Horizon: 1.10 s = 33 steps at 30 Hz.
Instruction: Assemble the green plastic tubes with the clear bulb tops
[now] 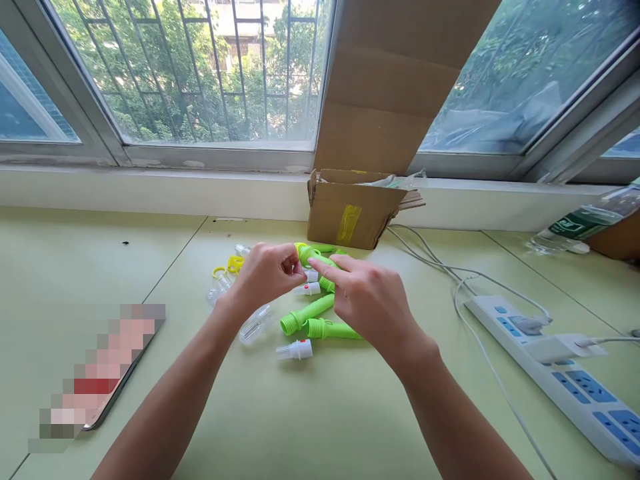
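My left hand (267, 273) is closed in a pinch on a bright green plastic tube piece (306, 253), held just above the pale green table (320, 413). My right hand (367, 300) is beside it, with the index finger stretched out and touching that same green piece. Below the hands lie two more green threaded tubes (305, 315), small white nozzle caps (295, 350), clear little bottles (255, 325) and yellow rings (233, 265).
An open cardboard box (350, 210) stands against the window ledge behind the parts. A white power strip (560, 373) with plugs and cables lies at the right. A phone (107, 373) rests at the left. A water bottle (585, 227) lies far right.
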{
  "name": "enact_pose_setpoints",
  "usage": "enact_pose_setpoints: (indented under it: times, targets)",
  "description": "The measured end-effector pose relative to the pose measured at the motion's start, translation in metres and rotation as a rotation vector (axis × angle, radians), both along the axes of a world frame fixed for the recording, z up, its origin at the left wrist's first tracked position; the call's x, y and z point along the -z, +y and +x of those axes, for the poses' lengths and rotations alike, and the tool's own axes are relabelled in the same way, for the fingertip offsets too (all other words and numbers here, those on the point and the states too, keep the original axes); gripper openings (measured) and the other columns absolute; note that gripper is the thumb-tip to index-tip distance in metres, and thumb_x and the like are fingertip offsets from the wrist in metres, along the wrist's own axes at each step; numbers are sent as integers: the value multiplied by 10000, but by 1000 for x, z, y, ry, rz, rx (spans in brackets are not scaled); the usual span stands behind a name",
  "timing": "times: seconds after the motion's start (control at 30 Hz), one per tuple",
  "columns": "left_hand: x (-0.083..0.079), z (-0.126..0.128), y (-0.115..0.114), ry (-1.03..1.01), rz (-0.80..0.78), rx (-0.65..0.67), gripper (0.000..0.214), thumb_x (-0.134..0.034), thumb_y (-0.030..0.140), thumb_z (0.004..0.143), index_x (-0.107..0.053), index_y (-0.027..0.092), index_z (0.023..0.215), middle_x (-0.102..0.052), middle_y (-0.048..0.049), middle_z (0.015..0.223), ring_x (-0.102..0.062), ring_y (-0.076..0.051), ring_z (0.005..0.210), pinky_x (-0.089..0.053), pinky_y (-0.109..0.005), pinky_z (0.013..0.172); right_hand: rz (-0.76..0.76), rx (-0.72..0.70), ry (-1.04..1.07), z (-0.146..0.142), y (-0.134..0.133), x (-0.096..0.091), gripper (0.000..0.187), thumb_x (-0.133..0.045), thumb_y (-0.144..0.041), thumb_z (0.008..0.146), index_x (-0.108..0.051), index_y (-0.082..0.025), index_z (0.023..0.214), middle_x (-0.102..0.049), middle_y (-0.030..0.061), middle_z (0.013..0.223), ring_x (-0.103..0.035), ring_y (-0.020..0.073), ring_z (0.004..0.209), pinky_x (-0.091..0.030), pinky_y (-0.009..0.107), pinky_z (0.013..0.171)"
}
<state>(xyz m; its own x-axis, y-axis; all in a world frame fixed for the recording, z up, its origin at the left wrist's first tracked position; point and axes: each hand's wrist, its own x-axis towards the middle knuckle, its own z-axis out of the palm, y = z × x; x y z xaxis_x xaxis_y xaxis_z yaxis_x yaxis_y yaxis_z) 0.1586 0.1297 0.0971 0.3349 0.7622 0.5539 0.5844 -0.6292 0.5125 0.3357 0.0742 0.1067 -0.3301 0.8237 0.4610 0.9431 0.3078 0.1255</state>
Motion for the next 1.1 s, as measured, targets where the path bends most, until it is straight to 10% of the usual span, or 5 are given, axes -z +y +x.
enact_pose_setpoints:
  times: [1.1]
  targets:
    - [-1,2,1,161,-191,-298,199,-491,233,677,-402,198,503,-486,6,483,-388,-117,466,-228,-264,498,175,-140,-151,-7,9,16,495,-484,-29,741,-619,-232,1172,-679,7,905,-417,140,624,-220,302,537]
